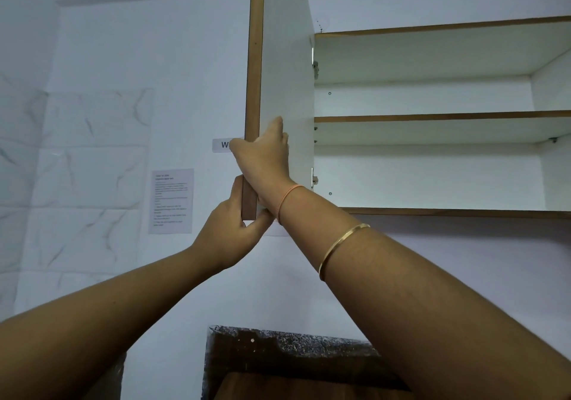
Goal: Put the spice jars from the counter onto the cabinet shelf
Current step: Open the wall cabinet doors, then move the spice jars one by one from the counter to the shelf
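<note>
Your left hand [228, 233] and right hand [262, 155] both curl their fingers round the free edge of the cabinet door [285, 60], a stiff hinged panel that likely swings lightly from there. The spice jars are out of view, so I cannot judge how they will handle. The shelf [432, 118] stands exposed to the door's right.

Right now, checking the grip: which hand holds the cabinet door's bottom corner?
The left hand, gripping the cabinet door at its bottom corner; the right hand grips its edge higher up.

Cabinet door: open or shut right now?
Open. The cabinet door stands swung out, edge toward the camera, baring the shelves inside. The left hand and right hand grip its edge.
</note>
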Motion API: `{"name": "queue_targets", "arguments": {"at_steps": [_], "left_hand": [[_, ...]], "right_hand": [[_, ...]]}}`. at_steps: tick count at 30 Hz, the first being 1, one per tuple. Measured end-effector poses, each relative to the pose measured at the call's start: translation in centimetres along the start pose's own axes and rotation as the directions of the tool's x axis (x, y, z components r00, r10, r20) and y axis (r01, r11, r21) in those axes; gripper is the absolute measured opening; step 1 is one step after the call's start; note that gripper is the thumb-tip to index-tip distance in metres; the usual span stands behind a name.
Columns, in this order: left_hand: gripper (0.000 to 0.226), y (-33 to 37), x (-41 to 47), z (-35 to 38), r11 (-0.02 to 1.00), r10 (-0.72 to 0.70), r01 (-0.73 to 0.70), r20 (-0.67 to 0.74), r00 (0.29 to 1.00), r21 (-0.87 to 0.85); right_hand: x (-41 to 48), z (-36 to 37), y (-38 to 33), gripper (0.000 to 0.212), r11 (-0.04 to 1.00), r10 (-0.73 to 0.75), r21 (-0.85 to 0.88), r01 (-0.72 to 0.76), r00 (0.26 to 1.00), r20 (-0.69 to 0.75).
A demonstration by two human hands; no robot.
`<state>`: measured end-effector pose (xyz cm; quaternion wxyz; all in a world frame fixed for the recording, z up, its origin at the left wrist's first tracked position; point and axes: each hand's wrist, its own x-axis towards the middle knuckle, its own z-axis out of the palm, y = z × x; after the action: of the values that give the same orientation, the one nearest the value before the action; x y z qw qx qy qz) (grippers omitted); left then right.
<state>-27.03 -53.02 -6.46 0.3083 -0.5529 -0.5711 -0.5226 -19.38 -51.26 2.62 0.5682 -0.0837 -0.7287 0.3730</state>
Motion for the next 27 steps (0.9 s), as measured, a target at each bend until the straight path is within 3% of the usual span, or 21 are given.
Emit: {"name": "queue_targets", "arguments": {"at_steps": [4, 11, 17, 22, 27], "left_hand": [[0.059, -0.2, 0.2, 0.1, 0.998, 0.016, -0.017, 0.016, 1.0, 0.055], [0.076, -0.9, 0.3, 1.4, 0.998, 0.015, -0.017, 0.032, 0.999, 0.063], [0.085, -2.9, -0.6, 3.8, 0.975, -0.196, 0.178, 0.13, 0.972, 0.133], [0.105, -4.7, -4.4, 8.5, 0.873, -0.487, 0.469, 0.194, 0.852, 0.13], [0.099, -4.5, -11.3, 15.1, 0.727, -0.676, 0.669, 0.339, 0.655, 0.156]], "right_hand": [[-0.9, -0.7, 0.8, 0.077, 0.998, -0.064, 0.01, 0.064, 0.998, 0.03], [-1.7, -2.9, 3.0, 0.084, 0.994, -0.11, 0.021, 0.108, 0.987, 0.114], [-2.3, -5.7, 5.0, 0.078, 0.994, -0.089, 0.082, 0.075, 0.979, 0.182], [-3.7, -8.8, 9.7, 0.069, 0.991, -0.003, 0.129, -0.02, 0.984, 0.18], [-7.1, -12.8, 18.4, 0.065, 0.981, 0.165, 0.078, -0.177, 0.976, 0.14]]}}
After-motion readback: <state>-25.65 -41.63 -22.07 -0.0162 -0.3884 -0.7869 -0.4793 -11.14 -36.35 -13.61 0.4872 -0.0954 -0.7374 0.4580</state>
